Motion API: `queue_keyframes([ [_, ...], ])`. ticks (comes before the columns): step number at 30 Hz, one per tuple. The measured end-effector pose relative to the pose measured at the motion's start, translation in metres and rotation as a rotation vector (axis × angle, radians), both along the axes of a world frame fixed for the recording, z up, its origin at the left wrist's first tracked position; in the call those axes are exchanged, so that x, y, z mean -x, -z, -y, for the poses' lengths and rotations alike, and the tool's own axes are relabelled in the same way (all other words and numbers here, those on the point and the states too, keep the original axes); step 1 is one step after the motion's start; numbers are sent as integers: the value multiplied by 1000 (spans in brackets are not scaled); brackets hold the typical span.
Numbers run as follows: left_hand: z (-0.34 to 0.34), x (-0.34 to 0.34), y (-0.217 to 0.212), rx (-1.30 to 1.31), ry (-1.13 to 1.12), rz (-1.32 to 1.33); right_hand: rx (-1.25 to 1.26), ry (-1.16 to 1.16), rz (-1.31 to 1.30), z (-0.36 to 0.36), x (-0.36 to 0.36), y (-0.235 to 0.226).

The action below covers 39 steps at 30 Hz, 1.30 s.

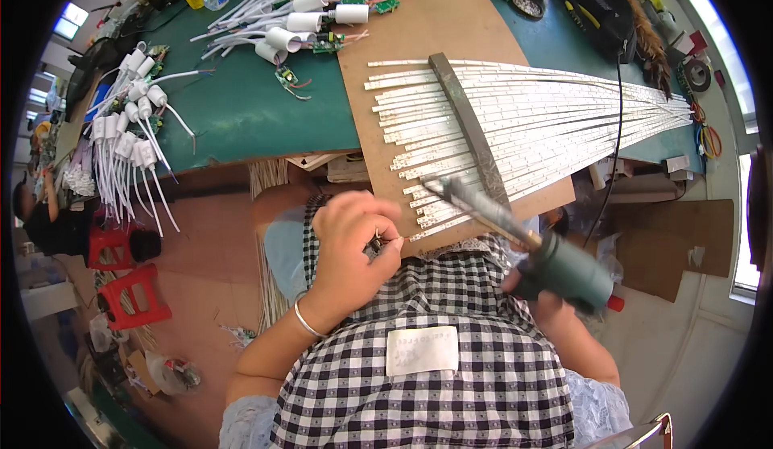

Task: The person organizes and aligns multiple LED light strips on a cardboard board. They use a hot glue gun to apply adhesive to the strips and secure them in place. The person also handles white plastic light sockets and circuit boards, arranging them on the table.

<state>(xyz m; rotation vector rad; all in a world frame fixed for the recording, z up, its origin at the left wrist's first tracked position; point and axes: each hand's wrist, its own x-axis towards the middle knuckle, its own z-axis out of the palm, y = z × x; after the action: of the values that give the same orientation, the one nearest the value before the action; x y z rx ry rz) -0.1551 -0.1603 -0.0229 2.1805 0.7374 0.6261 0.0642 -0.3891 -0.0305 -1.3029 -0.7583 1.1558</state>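
My left hand (354, 244) is closed in a pinch at the near end of the lowest LED strip (441, 227). Small dark metallic bits show inside its curled fingers; I cannot make out what they are. Gripped in my right hand (555, 310) is a soldering gun (573, 270) with a green body, blurred by motion, its tip pointing up and left over the strip ends. Many narrow white LED strips (555, 119) lie fanned out on a brown board (439, 14), converging to the right. Across them rests a dark flat bar (465, 119).
White cylindrical housings with wires and small green circuit boards (328, 42) are heaped at the back. More wired white housings (133, 131) hang over the green table's (266, 119) left edge. A black cable (618, 127) crosses the strips. Red stools (135, 297) stand on the left floor.
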Motion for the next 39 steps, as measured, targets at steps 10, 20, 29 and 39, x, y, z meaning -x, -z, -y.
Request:
queue_keyframes([
  [10, 2, 1, -11, 227, 65, 102, -166, -75, -143, -103, 46, -23],
  [20, 4, 0, -12, 287, 163, 74, -231, 9, -227, -99, 51, -11],
  [29, 5, -1, -3, 311, 16, 56, -250, -33, -158, -100, 49, -3],
  [39, -1, -6, -4, 49, -13, 40, -90, 50, -45, -73, 34, -6],
])
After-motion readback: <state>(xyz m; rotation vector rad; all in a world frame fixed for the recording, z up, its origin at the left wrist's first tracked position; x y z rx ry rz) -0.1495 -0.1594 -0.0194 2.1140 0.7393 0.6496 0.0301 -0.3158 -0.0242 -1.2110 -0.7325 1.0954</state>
